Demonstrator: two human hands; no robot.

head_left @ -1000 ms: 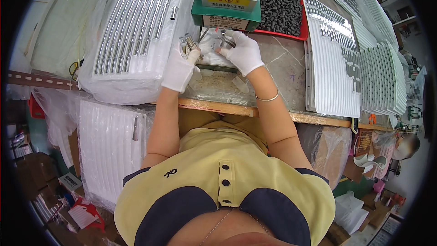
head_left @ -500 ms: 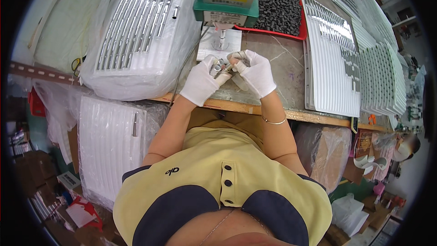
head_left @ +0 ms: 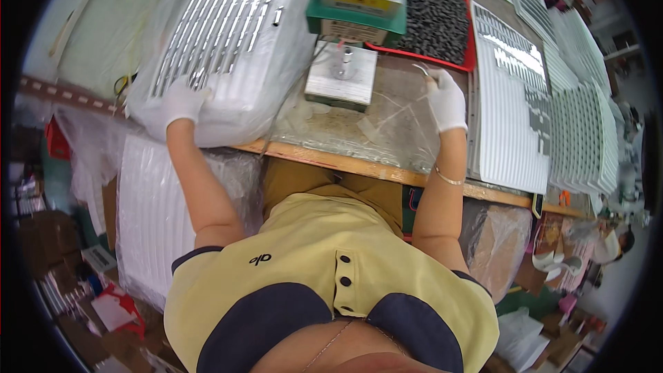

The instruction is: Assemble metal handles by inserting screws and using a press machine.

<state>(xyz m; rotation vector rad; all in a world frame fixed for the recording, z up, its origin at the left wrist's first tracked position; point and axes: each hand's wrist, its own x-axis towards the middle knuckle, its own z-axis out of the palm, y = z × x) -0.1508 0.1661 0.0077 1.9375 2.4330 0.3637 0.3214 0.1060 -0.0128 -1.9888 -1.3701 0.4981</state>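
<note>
fingers of left hand (head_left: 184, 102) curl by the lower ends of chrome tubes (head_left: 210, 27) on the white ribbed tray (head_left: 238, 90); opening and hold, i cannot tell. right hand (head_left: 447, 100) pinches a thin silvery piece (head_left: 420, 69). i judge light, straight handling spares neighbouring tubes.

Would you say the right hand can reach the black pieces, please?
Probably yes: nothing visible blocks the black pieces, and the right hand is near the red tray, though holding a slim piece.

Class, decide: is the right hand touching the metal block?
Apart. The head view shows a strip of grey tabletop plainly separating the right hand from the metal block.
</note>
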